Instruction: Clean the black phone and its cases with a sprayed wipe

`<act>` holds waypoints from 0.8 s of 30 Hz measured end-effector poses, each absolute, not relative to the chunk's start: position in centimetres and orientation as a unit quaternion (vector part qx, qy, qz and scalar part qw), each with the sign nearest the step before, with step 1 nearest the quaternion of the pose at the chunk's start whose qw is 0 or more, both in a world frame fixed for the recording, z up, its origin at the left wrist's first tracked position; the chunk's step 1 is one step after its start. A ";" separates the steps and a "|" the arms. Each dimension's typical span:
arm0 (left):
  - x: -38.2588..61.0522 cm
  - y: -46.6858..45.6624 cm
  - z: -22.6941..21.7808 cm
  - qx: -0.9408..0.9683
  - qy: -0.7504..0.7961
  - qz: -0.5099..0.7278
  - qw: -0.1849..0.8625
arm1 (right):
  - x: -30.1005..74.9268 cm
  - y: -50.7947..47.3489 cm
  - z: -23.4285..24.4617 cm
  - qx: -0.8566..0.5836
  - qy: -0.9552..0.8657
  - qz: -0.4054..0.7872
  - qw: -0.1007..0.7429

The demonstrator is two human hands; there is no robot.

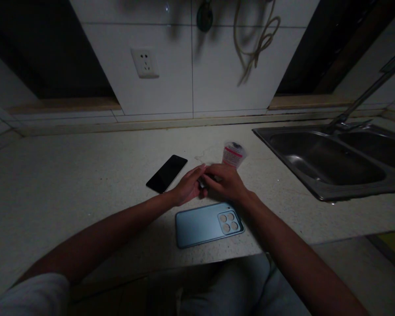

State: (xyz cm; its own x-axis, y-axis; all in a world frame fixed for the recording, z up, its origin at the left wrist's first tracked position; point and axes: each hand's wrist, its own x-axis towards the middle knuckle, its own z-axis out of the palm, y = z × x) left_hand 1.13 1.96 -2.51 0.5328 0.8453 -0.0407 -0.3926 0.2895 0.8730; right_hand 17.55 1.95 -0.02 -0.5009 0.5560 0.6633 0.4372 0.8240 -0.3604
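In the head view, the left hand [187, 186] and right hand [225, 182] come together above the speckled table [69, 188], closed around a small silvery object [202, 182] too dim to identify. A pale blue smartphone [207, 224] lies face down just below them, a black smartphone [166, 174] lies beside the left hand, and a red-striped packet [233, 154] stands just beyond the right hand, near a steel sink [316, 194].

No legible text anywhere. Small translucent package [233, 154] on worktop [69, 175] carries red-banded white label; print too small, blurred to read.
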 end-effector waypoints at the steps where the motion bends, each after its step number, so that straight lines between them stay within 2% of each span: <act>1: 1.1 1.9 -2.5 0.439 0.259 0.407 0.758 | 17.6 1.9 0.1 -0.283 -0.860 0.064 0.420; 11: 1.4 1.1 -2.2 0.526 0.291 0.364 0.712 | 18.1 2.0 0.2 -0.331 -0.789 0.031 0.517; 19: 1.2 0.5 -2.0 0.586 0.312 0.336 0.669 | 18.2 2.0 0.1 -0.330 -0.780 0.023 0.531; 24: 1.0 -0.2 -1.5 0.700 0.299 0.281 0.584 | 18.3 1.8 0.4 -0.340 -0.768 0.009 0.542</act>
